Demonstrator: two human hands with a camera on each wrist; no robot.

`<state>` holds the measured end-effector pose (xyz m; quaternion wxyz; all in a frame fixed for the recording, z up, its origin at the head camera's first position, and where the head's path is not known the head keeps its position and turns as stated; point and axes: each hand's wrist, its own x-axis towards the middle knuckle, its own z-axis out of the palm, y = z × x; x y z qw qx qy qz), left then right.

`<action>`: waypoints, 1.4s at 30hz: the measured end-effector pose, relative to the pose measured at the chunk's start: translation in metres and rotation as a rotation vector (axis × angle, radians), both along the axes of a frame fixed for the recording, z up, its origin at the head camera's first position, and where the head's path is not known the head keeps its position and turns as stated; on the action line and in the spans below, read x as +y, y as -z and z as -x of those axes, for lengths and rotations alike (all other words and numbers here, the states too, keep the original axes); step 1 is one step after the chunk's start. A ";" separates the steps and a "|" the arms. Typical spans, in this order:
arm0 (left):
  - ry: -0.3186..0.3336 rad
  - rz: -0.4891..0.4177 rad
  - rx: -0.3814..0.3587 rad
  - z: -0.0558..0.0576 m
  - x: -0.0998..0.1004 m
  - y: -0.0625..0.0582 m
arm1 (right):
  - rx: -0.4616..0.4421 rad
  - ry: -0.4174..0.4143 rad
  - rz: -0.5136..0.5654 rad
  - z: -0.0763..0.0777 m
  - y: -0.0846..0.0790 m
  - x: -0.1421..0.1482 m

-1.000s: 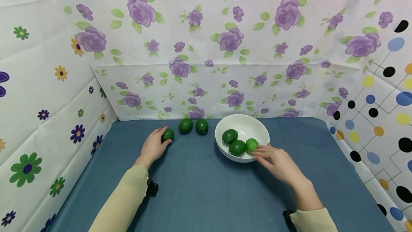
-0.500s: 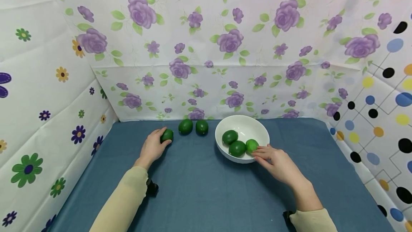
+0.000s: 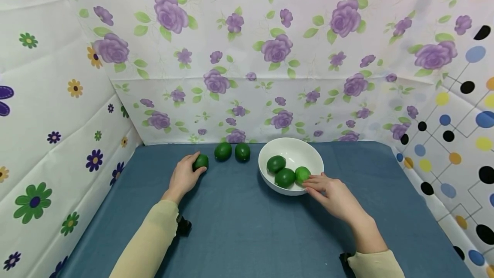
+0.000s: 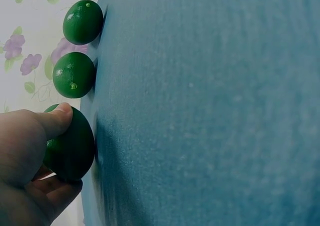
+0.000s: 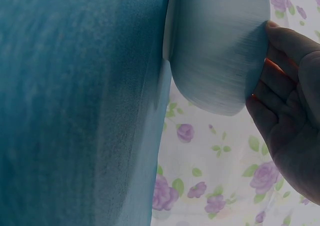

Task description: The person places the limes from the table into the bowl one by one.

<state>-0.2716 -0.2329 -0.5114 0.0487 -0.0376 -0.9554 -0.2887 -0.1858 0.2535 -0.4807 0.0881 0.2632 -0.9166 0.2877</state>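
Note:
At the left, my left hand (image 3: 184,176) grips a dark green, glossy avocado (image 3: 201,162) between thumb and fingers. In the left wrist view this avocado (image 4: 75,146) stands close over the blue cloth, partly covered by the hand. Two more avocados, the nearer one (image 3: 223,152) and the farther one (image 3: 242,152), lie to its right. My right hand (image 3: 335,196) holds the right front rim of a white bowl (image 3: 297,151). Its fingertips reach over the rim beside a bright green lime (image 3: 302,175). Two dark avocados (image 3: 284,178) lie inside too.
Blue cloth (image 3: 239,226) covers the table. A floral sheet (image 3: 247,46) hangs behind the avocados and bowl. Patterned sheets stand at the left (image 3: 50,110) and right (image 3: 467,153). Dark wrist mounts (image 3: 184,226) show below the sleeves.

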 end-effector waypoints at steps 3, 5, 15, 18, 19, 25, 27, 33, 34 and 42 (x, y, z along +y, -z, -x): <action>-0.003 -0.003 0.007 -0.001 0.001 0.000 | -0.001 0.000 -0.003 0.000 0.000 0.001; -0.005 -0.007 0.019 -0.001 0.003 0.000 | -0.002 0.001 -0.005 0.000 0.000 0.001; -0.011 -0.049 0.098 -0.005 0.015 -0.006 | -0.001 -0.005 0.002 0.000 0.001 0.001; -0.007 -0.060 0.122 -0.006 0.019 -0.007 | -0.003 -0.004 0.004 -0.001 0.001 0.002; -0.005 -0.064 0.128 -0.006 0.020 -0.008 | -0.003 -0.003 0.002 -0.001 0.001 0.002; 0.005 -0.092 0.137 -0.007 0.029 -0.013 | 0.002 -0.004 -0.006 -0.001 0.002 0.003; 0.007 -0.102 0.141 -0.007 0.032 -0.015 | 0.004 -0.008 -0.006 0.000 0.002 0.003; 0.041 -0.133 0.177 -0.008 0.044 -0.023 | 0.009 -0.014 -0.012 0.001 0.003 0.003; 0.051 -0.138 0.186 -0.008 0.047 -0.024 | 0.011 -0.014 -0.013 0.001 0.003 0.003; 0.123 -0.161 0.251 -0.014 0.063 -0.032 | 0.019 -0.022 -0.002 0.001 0.005 0.002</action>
